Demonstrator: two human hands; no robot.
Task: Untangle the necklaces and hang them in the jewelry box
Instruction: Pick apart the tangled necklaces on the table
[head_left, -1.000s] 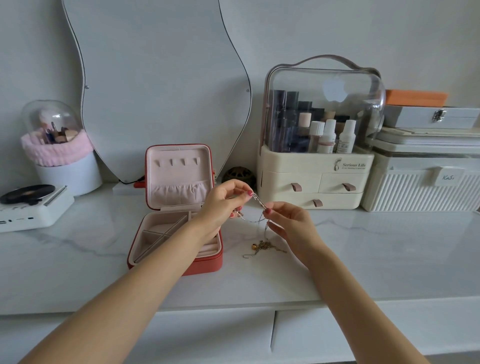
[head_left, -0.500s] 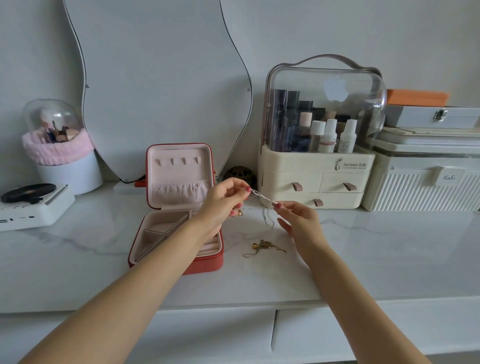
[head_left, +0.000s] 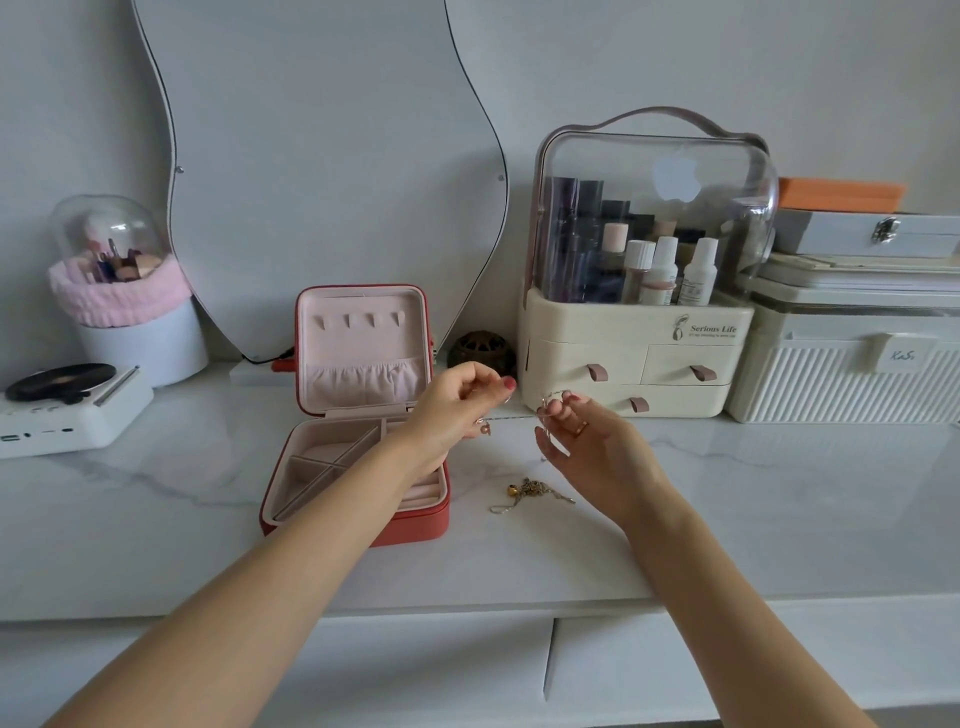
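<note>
a: fingers (head_left: 558, 410) of the right hand (head_left: 592, 447) were curled round a thin silver chain (head_left: 551, 397), pinching it up near the tips, with a ring on one finger

b: and the left hand (head_left: 457, 405)?

a: curled too, thumb against forefinger, held above the open red jewelry box (head_left: 358, 415). it looked to pinch something very fine, though i could not tell whether the chain reached it; a small bead showed under its fingers

b: where was the other necklace?

a: a gold necklace (head_left: 530, 492) lay bunched on the marble counter (head_left: 753, 493), just right of the box and below the right hand, touching neither hand

b: and the box itself?

a: lid upright, four pink hooks (head_left: 358, 319) in a row, nothing on them. a cream cosmetics organizer (head_left: 634, 353) stood behind the hands, a wavy mirror (head_left: 322, 156) behind the box
</note>
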